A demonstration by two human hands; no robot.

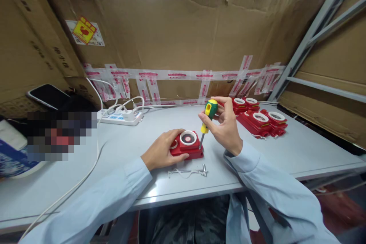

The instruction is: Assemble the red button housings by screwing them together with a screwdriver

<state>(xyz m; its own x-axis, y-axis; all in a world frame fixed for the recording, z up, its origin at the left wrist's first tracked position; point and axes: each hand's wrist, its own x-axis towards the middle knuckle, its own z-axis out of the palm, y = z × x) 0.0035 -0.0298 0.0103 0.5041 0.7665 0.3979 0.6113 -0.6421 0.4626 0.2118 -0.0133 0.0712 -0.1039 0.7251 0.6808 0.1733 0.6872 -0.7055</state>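
A red box-shaped device [193,154] with a white ring around a dark round window lies on the table in front of me. My left hand [164,148] grips it from the left, thumb along the near side and fingers over the far edge. In my right hand [224,126] is a screwdriver [211,111] with a green and yellow handle, held upright and slightly tilted. Its tip meets the device's right corner; whether a screw sits there is too small to tell. Just nearer to me lies a small metal hammer [204,170] with a thin white cord beside it.
Several similar red devices [257,122] stand at the back right of the grey table [120,183]. A white power strip [126,117] with plugs and cables lies at the back left, near a phone [48,96]. A taped cardboard wall [177,30] closes off the back.
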